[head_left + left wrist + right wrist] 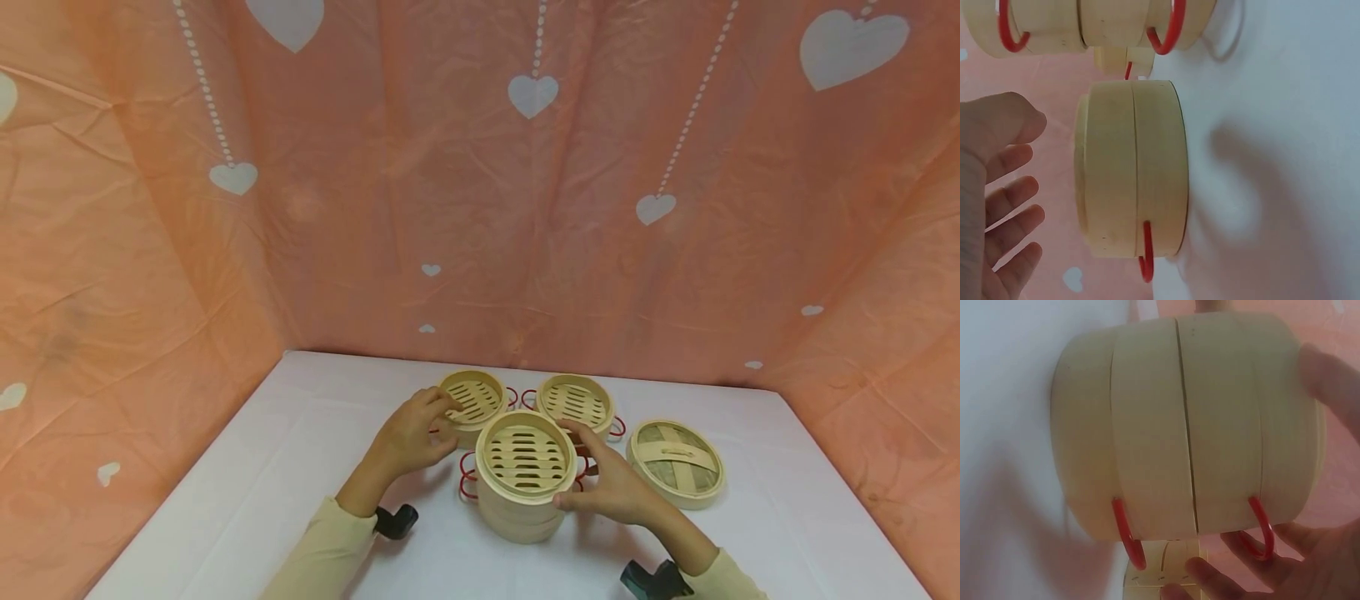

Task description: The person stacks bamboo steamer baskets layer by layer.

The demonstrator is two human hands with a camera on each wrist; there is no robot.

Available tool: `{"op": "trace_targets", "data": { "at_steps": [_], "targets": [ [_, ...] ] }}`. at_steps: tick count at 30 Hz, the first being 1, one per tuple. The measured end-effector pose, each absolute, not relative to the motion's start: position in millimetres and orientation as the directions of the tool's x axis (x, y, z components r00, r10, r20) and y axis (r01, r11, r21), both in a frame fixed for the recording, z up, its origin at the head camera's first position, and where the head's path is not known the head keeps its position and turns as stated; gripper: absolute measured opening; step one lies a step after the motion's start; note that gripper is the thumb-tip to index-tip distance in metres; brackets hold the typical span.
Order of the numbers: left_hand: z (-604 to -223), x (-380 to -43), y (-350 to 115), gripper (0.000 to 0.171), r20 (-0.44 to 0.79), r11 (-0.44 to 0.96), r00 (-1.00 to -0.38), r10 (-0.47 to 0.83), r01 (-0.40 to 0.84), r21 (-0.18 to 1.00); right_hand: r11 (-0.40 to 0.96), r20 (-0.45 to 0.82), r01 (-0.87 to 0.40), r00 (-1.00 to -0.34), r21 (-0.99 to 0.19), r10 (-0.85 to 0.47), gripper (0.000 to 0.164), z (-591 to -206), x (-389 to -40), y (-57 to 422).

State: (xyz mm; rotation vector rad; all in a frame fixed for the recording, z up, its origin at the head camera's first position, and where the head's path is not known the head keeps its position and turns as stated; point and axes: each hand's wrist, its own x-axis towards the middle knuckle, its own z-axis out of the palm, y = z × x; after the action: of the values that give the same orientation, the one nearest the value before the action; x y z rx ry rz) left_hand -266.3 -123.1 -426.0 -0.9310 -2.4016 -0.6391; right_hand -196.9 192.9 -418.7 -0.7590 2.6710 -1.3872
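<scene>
Two stacked bamboo steamer baskets (521, 508) stand at the front middle of the table, with red loop handles and a slatted floor showing in the upper one. My right hand (611, 483) grips the upper basket's right side, thumb at the front and fingers behind; the right wrist view shows the thumb (1329, 378) on its wall. My left hand (416, 435) hovers beside the back-left steamer basket (474, 402). In the left wrist view, its loosely bent fingers (1016, 194) hold nothing and stay apart from that basket (1132, 169).
Another slatted steamer basket (574, 402) with red handles stands at the back, behind the stack. A woven bamboo lid (678, 461) lies to the right. All stand on a white-covered table (300, 442), with a pink heart-patterned curtain (480, 192) behind.
</scene>
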Motion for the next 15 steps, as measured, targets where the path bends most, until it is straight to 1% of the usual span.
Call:
{"op": "trace_targets", "data": {
  "at_steps": [3,10,15],
  "targets": [
    [-428.2,-268.6,-121.8,0.034,0.571,0.66,-0.667,0.478,0.702,0.267,0.479,0.186,-0.403,-0.88,-0.78,-0.437,0.095,-419.3,-197.4,193.2],
    [-430.6,-272.0,-119.0,0.035,0.512,0.675,-0.733,0.448,0.653,0.344,0.478,0.167,-0.384,-0.885,-0.79,-0.434,0.095,-419.3,-198.1,193.0],
    [-432.9,-274.9,-116.9,0.035,0.485,0.679,-0.755,0.442,0.635,0.37,0.481,0.152,-0.369,-0.89,-0.795,-0.43,0.096,-419.0,-198.4,193.6]
  ]
}}
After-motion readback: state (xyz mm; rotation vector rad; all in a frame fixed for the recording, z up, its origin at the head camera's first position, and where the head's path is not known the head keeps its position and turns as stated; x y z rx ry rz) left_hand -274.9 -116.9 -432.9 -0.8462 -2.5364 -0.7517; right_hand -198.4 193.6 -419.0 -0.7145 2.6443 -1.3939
